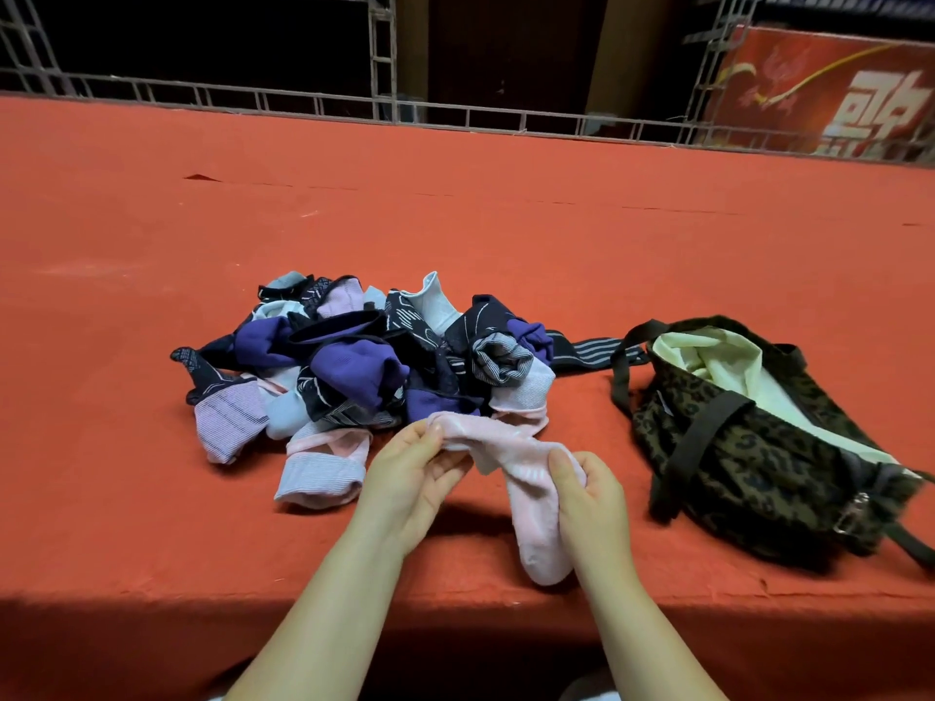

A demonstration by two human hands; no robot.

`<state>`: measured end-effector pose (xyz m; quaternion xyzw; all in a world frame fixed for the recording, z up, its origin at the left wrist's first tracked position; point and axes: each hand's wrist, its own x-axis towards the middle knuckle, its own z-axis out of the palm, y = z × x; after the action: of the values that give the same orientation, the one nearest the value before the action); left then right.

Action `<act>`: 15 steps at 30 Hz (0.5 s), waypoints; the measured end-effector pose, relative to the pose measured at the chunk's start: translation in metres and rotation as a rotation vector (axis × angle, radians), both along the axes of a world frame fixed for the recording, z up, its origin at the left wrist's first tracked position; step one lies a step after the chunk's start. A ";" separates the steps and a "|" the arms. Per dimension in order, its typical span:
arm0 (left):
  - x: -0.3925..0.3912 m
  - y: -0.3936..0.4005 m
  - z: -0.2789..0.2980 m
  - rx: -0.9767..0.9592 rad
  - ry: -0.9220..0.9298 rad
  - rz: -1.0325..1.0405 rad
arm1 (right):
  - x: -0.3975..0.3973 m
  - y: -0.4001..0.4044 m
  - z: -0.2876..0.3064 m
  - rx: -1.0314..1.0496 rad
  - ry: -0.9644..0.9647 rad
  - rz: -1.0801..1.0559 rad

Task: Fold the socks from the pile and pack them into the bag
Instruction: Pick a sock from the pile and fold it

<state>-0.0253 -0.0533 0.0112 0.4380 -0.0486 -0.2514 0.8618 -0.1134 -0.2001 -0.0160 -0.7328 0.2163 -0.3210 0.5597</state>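
Pink sock [526,478] pinched at its upper end by left hand [412,478], palm up, and gripped mid-length by right hand [589,498], toe dangling over red table [152,296] edge, just in front of sock pile [364,356]; leopard-print bag [749,447] gaping open right of pile.

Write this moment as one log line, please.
step: folding | both hands grip pink sock | pile unsorted | bag open

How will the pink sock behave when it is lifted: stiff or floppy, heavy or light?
Probably floppy: the pink sock bends and hangs between the left hand and right hand. Likely light, since fingertip pinches hold it. Its knit looks unlikely to slip.
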 end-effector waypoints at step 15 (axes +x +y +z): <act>0.019 0.027 -0.002 0.256 -0.181 -0.091 | -0.006 -0.009 0.005 -0.136 0.074 0.094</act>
<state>-0.0059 -0.0260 0.0088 0.5623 -0.1135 -0.2539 0.7788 -0.1194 -0.2096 -0.0111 -0.7897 0.1800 -0.2809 0.5148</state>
